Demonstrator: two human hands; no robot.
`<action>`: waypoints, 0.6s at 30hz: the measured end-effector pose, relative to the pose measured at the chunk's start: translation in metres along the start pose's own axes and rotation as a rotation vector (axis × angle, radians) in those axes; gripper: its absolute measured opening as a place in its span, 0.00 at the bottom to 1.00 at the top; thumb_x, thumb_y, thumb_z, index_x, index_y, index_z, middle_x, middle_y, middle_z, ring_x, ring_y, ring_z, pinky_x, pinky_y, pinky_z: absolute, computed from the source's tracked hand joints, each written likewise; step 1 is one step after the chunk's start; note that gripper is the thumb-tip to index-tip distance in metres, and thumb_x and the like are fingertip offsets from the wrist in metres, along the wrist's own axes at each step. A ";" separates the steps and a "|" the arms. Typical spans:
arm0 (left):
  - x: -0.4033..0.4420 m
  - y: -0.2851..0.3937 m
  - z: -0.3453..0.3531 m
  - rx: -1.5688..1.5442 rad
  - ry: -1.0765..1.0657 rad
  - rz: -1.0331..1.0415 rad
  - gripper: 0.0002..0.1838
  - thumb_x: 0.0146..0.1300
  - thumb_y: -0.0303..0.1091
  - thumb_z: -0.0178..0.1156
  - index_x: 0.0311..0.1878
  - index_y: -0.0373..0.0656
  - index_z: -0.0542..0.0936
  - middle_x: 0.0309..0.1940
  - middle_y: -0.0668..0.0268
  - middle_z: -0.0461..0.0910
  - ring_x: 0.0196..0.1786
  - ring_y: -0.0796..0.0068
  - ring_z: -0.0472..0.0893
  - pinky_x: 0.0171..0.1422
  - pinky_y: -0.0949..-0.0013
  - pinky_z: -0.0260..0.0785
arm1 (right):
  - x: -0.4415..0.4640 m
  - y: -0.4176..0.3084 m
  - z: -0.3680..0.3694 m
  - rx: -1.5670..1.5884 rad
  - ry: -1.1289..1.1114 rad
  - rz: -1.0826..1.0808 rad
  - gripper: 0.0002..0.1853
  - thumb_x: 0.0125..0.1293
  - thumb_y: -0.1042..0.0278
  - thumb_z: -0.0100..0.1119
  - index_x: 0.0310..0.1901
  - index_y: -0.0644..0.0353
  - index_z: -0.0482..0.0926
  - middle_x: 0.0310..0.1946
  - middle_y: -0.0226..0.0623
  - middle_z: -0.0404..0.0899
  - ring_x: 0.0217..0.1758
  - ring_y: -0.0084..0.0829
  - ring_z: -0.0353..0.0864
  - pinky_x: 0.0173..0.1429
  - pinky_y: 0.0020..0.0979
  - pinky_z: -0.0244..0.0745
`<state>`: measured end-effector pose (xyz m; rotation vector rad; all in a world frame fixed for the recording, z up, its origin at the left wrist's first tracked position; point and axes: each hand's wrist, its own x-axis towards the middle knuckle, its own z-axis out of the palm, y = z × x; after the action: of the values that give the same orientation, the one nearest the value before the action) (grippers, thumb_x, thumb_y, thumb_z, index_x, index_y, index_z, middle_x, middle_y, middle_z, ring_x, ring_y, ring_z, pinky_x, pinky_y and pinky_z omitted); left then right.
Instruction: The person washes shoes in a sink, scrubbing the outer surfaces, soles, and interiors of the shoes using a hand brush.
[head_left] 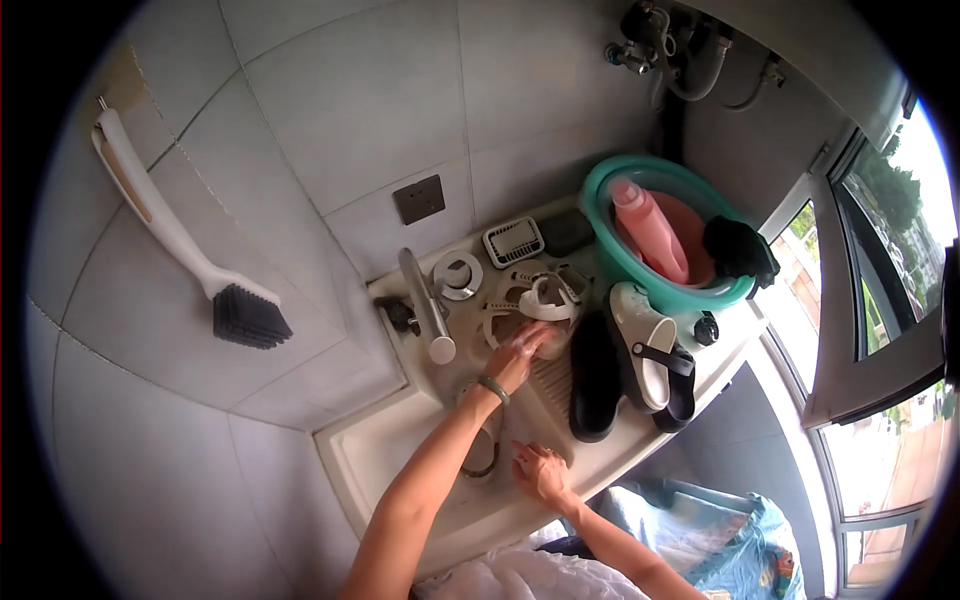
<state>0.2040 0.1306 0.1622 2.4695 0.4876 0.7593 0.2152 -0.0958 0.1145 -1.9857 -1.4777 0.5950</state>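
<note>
My left hand [520, 355], with a bracelet at the wrist, is closed at the near edge of a beige sandal [548, 298] on the ribbed part of the washbasin. Its fingertips are partly lost against the straps. My right hand [541, 472] hangs over the basin's front side, fingers loosely bent and apart, with nothing visible in it. Between the two arms, a curved dark-edged item [484, 462] lies in the sink, partly hidden by my left forearm. Black slippers [596, 385] and a white clog [640, 335] lie to the right of the sandal.
A faucet [428, 310] rises left of the sandals, near a white soap dish [513, 242]. At the back right stands a green basin [605, 255] holding a pink bottle [650, 230] and dark cloth. A brush [180, 240] hangs on the left wall. An open window is on the right.
</note>
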 end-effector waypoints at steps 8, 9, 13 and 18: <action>-0.112 0.022 -0.062 -0.344 0.045 -0.422 0.11 0.65 0.25 0.59 0.50 0.37 0.80 0.45 0.56 0.83 0.46 0.59 0.84 0.52 0.64 0.77 | 0.015 0.022 0.020 0.017 -0.107 0.104 0.11 0.56 0.70 0.59 0.42 0.53 0.83 0.38 0.46 0.81 0.41 0.50 0.81 0.46 0.44 0.78; -0.137 0.015 -0.059 -0.364 0.068 -0.472 0.10 0.66 0.28 0.60 0.49 0.36 0.81 0.42 0.56 0.84 0.43 0.60 0.85 0.50 0.64 0.77 | 0.023 0.029 0.025 0.000 -0.142 0.129 0.10 0.56 0.72 0.58 0.40 0.54 0.83 0.36 0.49 0.80 0.41 0.51 0.81 0.45 0.45 0.78; -0.224 -0.023 -0.016 -0.167 0.003 -0.952 0.21 0.64 0.44 0.62 0.50 0.34 0.78 0.38 0.51 0.84 0.42 0.54 0.84 0.48 0.60 0.75 | 0.069 0.044 0.059 0.026 -0.197 0.096 0.14 0.57 0.75 0.55 0.46 0.63 0.76 0.43 0.57 0.76 0.49 0.56 0.76 0.53 0.48 0.73; -0.260 -0.047 0.066 -0.166 0.059 -0.985 0.29 0.62 0.51 0.62 0.53 0.32 0.73 0.42 0.43 0.81 0.47 0.41 0.80 0.51 0.51 0.72 | 0.099 0.062 0.127 -0.086 -0.173 0.159 0.44 0.56 0.72 0.58 0.73 0.62 0.49 0.60 0.61 0.68 0.60 0.59 0.70 0.63 0.48 0.68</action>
<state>0.0317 0.0228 -0.0195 1.7146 1.4307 0.4142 0.2026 0.0102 -0.0211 -2.1802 -1.4762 0.8012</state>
